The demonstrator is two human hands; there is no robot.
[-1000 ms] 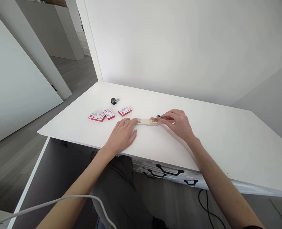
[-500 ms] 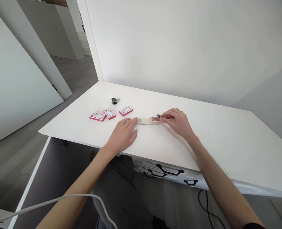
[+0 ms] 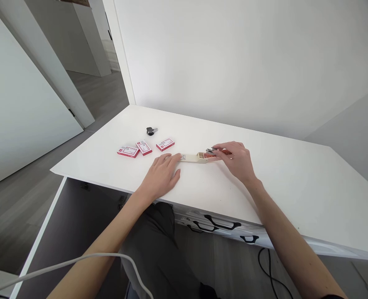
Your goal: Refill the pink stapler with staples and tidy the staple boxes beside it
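A cream stapler (image 3: 190, 158) lies opened out on the white tabletop, its red inner part (image 3: 210, 155) showing beside the hinge. My left hand (image 3: 160, 174) rests over its left end, fingers laid on top and thumb apart on the table. At the other end, my right hand (image 3: 235, 160) pinches a small metal piece (image 3: 209, 150) of the stapler between thumb and fingers. Red and reddish-brown parts show under and between those fingers, partly hidden. Left of the stapler lie small red-and-white boxes: one box (image 3: 165, 144) nearest it, a middle box (image 3: 144, 147) and a far-left box (image 3: 128, 151).
A black staple remover (image 3: 151, 131) lies behind the boxes. The white tabletop (image 3: 283, 182) meets a wall at the back. Below its front edge are drawers with black handles (image 3: 223, 223) and an open cabinet space. A white cable (image 3: 78, 258) crosses the lower left.
My right hand has shifted slightly right along the stapler, and more of the red inner part now shows. My left hand stays in place on the cream end.
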